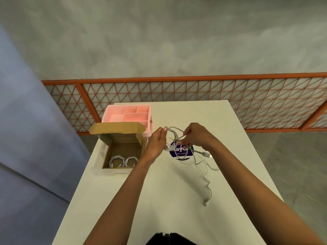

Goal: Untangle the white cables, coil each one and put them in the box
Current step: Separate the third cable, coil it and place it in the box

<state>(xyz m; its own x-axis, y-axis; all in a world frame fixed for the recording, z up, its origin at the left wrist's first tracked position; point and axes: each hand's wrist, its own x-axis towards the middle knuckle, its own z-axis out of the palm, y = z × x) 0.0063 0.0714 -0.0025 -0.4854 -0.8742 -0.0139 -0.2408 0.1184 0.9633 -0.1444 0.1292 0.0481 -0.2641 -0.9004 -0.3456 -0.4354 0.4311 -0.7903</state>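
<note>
While your hands work above the middle of the worktop (159, 200), the open cardboard box (122, 150) sits at its left edge, flap raised at the back. Two coiled cables lie side by side on the box floor along its near wall, one coil (115, 161) left of the other coil (131, 161), just touching. Behind the box, against it, stands a pink organiser tray (127, 114) divided into several compartments. Your left hand (156, 142) holds the loops of a white cable (172, 137), and your right hand (196, 137) pinches the same cable on the other side. Its loose tail drops onto the worktop past a round purple sticker (180, 152) and winds toward you, ending in a plug (205, 204).
</note>
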